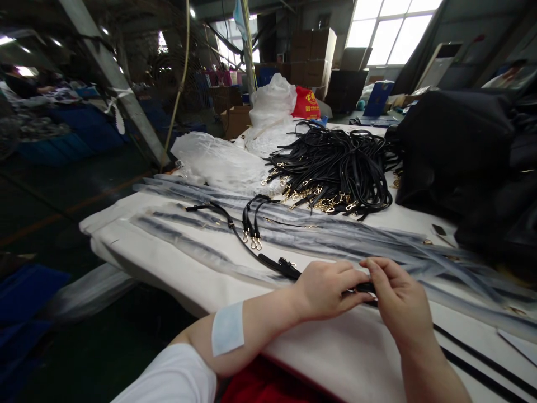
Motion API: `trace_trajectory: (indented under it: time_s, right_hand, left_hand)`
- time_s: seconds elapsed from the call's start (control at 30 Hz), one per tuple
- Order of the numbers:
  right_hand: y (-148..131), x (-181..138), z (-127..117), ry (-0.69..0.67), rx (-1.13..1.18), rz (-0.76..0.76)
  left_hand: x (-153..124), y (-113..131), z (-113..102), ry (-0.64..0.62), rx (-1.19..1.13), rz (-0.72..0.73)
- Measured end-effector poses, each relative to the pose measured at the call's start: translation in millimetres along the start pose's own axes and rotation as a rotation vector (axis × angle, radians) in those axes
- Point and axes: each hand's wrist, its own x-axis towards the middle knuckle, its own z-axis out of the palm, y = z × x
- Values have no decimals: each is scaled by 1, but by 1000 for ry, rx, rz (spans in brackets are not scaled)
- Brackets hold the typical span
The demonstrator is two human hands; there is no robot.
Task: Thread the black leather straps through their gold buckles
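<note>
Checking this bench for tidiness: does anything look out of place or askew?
Mostly orderly. The strap pile is a loose tangle, and clear sleeves overhang the table's left edge. Both hands, left and right, pinch one strap.

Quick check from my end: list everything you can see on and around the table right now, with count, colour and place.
strap in hand: one, black with gold clips, runs from table centre to both hands
strap pile: many, black with gold clips, table far centre
clear sleeves: several, translucent grey, laid across the table
plastic bags: a heap, white, far left of the pile
red bag: one, behind the white bags
dark bags: stack, black, table right
table: one, white top
cardboard boxes: several, brown, background
left hand: pinching the strap
right hand: pinching the strap
</note>
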Motion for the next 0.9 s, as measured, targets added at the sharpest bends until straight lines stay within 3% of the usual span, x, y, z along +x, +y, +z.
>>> trace_trajectory:
  time_s: [0.23,0.37,0.67,0.77,0.9]
  right_hand:
    - [-15,-9,1,229,-38,72]
    - [-19,-11,0,327,-118,40]
    - [-11,-9,-8,504,-63,27]
    - [-12,-5,-16,537,-3,45]
    - [-23,7,-34,550,46,88]
  left_hand:
    - [4,7,6,-68,172,53]
    - [6,8,2,-62,184,61]
    - [9,6,-2,-71,131,35]
    - [14,8,-13,-100,189,18]
    - [28,12,-51,-201,258,3]
